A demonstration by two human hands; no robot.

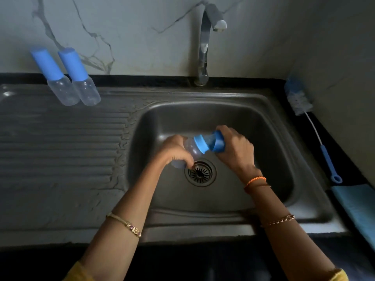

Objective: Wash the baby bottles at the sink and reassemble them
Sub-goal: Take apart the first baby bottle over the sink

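Head view looks down into a steel sink (239,118), where both hands meet over the basin just above the drain (200,173); the left hand (176,151) has its grip curled round the clear body of a baby bottle (191,148), fingers wrapped under it and the bottle lying tilted, its base toward the lower left and its top toward the upper right; the right hand (233,148) has its grip clamped on the translucent blue cap (216,141) at the bottle's top end, just beyond the blue screw ring (200,144); whether the cap is seated on the ring or slightly off it cannot be told, as the hands are a little blurred; the bottle is held clear of the basin floor. On the ribbed draining board (60,149) at the left of the sink stand two more bottles side by side, touching or nearly so, one on the left (54,77) and one on the right (80,77), each with a clear body and a tall blue cap on; they are well apart from the hands. The tap (205,47) rises behind the basin with its spout over it; on the dark bench to the right lies a bottle brush (300,100) with white and blue bristles toward the wall and a blue handle toward the viewer; near the handle's loop lies a blue cloth (357,207).
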